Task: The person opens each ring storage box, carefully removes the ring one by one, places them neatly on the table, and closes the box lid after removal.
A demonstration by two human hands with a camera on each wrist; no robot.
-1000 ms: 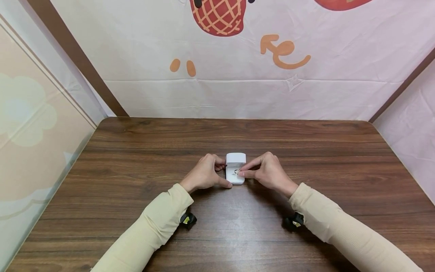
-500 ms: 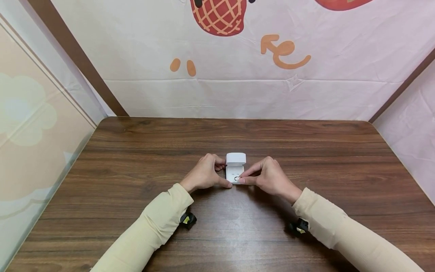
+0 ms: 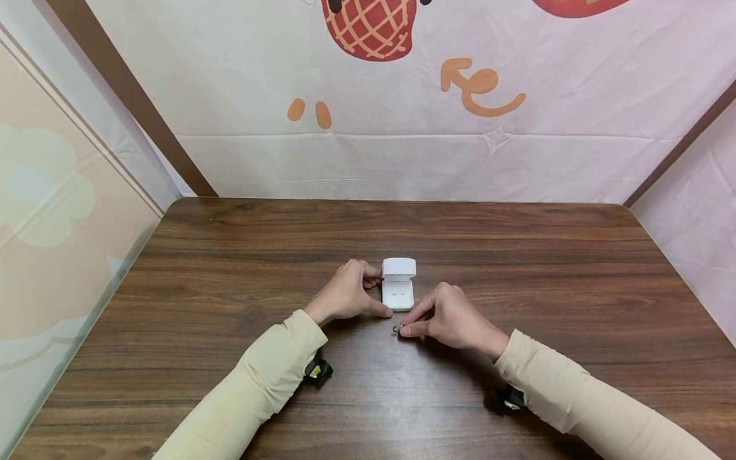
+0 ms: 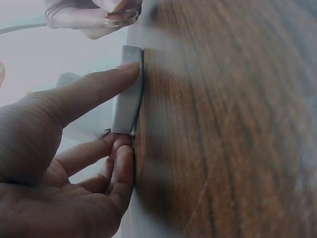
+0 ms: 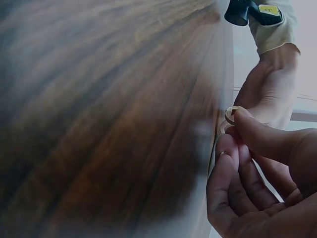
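A small white ring box (image 3: 398, 295) stands on the table with its lid raised, its white insert showing a slit. My left hand (image 3: 347, 291) grips the box from its left side, the thumb at the front corner and the other fingers behind; the left wrist view shows the thumb along the box (image 4: 128, 94). In front of the box, just above the table, my right hand (image 3: 451, 317) pinches a gold-coloured ring (image 3: 397, 328) between thumb and forefinger. The ring (image 5: 231, 114) also shows at the fingertips in the right wrist view.
The brown wood-grain table (image 3: 230, 255) reaches back to a white printed cloth (image 3: 391, 160). Another cloth (image 3: 57, 223) hangs along the left side. Each wrist carries a small black camera, such as the left one (image 3: 318, 372).
My right hand has drawn the ring out of the box's insert and toward the front, clear of the box. The left hand and the box have stayed in place.
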